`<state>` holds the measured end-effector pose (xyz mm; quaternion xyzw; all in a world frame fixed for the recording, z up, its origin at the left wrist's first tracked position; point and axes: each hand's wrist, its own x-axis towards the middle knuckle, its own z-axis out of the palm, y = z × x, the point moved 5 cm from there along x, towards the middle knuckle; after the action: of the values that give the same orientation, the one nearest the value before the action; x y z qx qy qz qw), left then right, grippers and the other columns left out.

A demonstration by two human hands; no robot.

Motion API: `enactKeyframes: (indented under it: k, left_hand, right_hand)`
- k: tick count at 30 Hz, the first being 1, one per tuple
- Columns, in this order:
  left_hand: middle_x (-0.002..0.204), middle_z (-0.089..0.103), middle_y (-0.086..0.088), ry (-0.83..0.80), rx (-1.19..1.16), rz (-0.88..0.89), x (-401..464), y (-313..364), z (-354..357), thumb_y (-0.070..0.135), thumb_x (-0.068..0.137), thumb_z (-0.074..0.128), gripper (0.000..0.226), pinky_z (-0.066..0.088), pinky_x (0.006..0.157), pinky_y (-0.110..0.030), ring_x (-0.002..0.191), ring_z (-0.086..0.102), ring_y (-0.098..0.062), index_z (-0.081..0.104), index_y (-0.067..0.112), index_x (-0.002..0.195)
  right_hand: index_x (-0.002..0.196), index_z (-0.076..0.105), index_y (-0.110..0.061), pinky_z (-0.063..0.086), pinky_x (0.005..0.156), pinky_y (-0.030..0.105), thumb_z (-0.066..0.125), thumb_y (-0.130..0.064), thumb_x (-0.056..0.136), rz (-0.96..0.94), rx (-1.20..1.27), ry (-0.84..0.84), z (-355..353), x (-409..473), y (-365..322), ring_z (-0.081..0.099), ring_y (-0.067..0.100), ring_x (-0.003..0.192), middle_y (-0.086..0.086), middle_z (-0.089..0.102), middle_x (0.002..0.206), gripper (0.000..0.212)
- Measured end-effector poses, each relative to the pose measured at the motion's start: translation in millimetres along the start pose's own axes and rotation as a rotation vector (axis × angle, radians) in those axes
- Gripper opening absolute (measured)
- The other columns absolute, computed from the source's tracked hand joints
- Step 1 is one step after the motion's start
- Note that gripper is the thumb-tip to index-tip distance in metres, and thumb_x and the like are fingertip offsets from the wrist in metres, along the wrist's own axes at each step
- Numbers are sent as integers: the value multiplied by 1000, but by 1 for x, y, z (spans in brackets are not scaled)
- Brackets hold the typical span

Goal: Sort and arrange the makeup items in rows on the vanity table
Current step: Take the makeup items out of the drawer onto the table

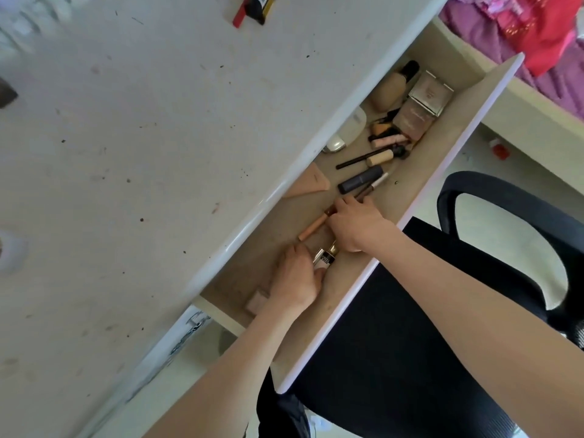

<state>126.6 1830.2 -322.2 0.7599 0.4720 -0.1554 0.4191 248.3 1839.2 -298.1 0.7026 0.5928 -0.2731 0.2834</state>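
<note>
I see both hands down in the open drawer (420, 172). My left hand (295, 276) grips a small bottle (325, 257); my right hand (355, 224) pinches a slim peach tube (313, 229).

beige drawer (420, 172), speckled white tabletop (158, 137), black chair (395, 327), peach tube (313, 227), purple-and-red bedding (521, 36)

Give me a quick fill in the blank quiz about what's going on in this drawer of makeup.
1. Both hands reach into the open beige ____ under the white tabletop.
2. The right hand touches a slim peach ____-shaped makeup stick.
3. The left hand lies beside a small bottle with a ____-coloured cap.
4. Beside the drawer stands a ____ mesh office chair.

Missing words: drawer; pencil; gold; black
</note>
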Motion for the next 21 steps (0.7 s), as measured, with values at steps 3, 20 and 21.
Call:
enactKeyframes:
  k: [3,20,21]
  left_hand:
    - [111,58,-14,-58,-36,-7,-5,-2,2,29,92,50,31,43,89,-42,102,55,-31,44,7,113]
    - [85,47,15,-37,-341,25,-39,-18,-16,30,98,38,4,37,70,-22,77,49,-1,39,26,99]
    - [86,47,13,-31,-347,26,-41,-17,-19,30,98,37,5,37,70,-22,78,49,-2,38,26,101]
  right_hand:
    - [127,51,-15,34,99,40,47,-18,93,-27,20,4,-3,-1,0,40,26,124,7,44,132,35]
    - [131,46,-11,24,107,45,48,-20,90,-105,-85,-237,6,-12,-20,28,28,132,11,33,144,42]
    - [132,46,-11,23,108,45,48,-19,91,-110,-94,-250,5,-14,-21,27,28,133,10,33,144,42]
